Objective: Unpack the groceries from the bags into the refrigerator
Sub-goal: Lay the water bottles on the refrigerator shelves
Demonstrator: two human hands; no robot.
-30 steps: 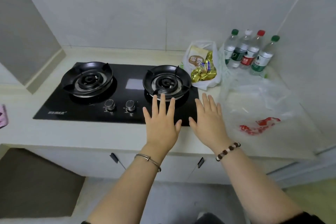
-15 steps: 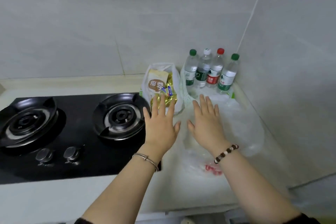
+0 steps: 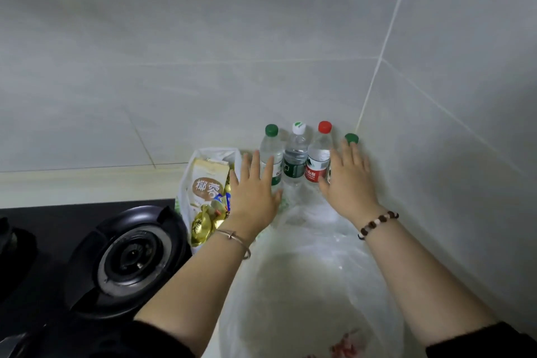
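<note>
Bottles (image 3: 295, 160) stand upright on the desk (image 3: 87, 190) in the corner, just ahead of and between our left grip (image 3: 255, 192) and right grip (image 3: 351, 183), both released, fingers straight, the right nearer the end one.

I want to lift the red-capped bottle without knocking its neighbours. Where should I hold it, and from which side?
Likely best grip: the neck under the cap, coming from above and in front. The red-capped bottle stands upright, close between the white-capped bottle and a green-capped one, with the wall behind, so its sides are blocked.
</note>
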